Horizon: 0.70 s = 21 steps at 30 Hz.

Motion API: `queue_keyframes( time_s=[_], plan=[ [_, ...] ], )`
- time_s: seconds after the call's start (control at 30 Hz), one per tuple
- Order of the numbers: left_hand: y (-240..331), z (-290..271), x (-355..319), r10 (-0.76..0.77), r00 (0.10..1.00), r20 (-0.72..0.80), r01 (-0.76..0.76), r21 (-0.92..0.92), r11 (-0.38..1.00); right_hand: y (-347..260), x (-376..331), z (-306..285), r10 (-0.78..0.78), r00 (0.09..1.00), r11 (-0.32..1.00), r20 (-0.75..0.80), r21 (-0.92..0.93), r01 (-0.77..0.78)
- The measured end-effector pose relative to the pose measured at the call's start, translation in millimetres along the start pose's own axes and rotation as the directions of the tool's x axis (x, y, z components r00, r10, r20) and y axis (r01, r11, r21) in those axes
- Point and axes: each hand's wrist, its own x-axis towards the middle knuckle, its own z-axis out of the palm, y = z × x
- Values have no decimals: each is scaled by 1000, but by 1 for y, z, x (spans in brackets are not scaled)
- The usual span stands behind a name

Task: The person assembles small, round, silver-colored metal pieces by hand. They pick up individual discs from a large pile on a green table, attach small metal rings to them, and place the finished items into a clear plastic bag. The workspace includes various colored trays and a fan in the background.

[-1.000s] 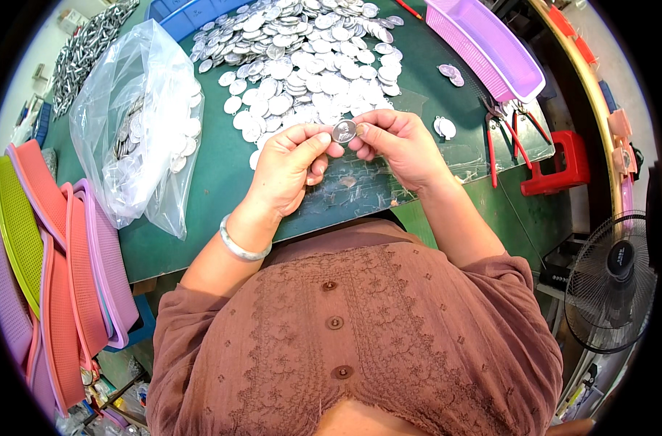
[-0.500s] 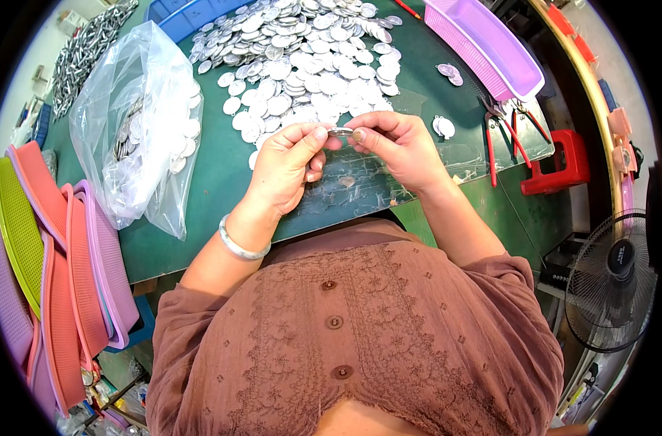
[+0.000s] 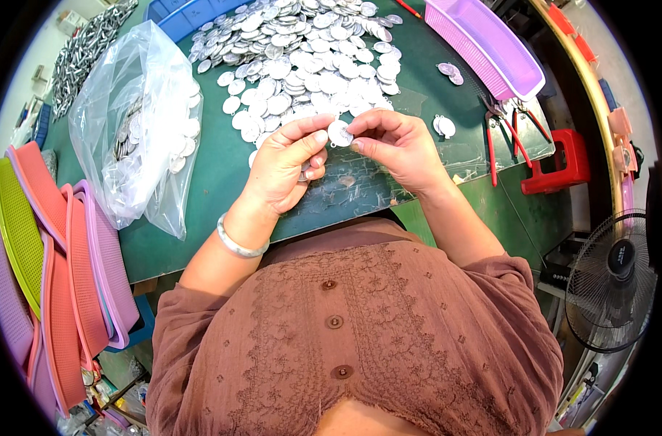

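Between my two hands a round silver metal disc pendant [image 3: 339, 134] stands with its flat face showing. My left hand [image 3: 289, 156] pinches its left edge with thumb and forefinger, and its other fingers curl round something silvery, perhaps more discs. From the right, my right hand [image 3: 396, 145] grips the same disc by thumb and fingertips. Just beyond my hands spreads a large heap of like silver discs [image 3: 302, 58], some with small loops on the rim. More discs lie in a clear plastic bag [image 3: 164, 73] to the left.
On the green table [image 3: 222, 196] are a purple basket [image 3: 483, 43], red-handled pliers [image 3: 491, 149], a few stray discs [image 3: 443, 126] and a blue tray [image 3: 193, 18]. Metal parts [image 3: 91, 47] are piled far left. Stacked baskets [image 3: 84, 269] stand left; a red stool [image 3: 559, 163] and fan [image 3: 612, 280] are right.
The disc has turned from edge-on to showing its flat face. My right fingers have shifted slightly along its edge. The heap and bag stay much as they were.
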Motion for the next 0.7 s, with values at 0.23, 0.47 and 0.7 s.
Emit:
queue_keyframes(
  time_s=[0.23,0.47,0.7],
  plan=[
    [1,3,0,-21,999,-30,21,4,1000,4,0,1,-10,1000,1000,-1,-9,10],
    [3,0,1,-99,995,5,99,20,995,1,10,-4,-84,988,900,-128,-436,20],
    [5,3,0,-108,991,-81,103,-59,993,7,27,-17,-324,946,301,-15,-950,88]
  ],
)
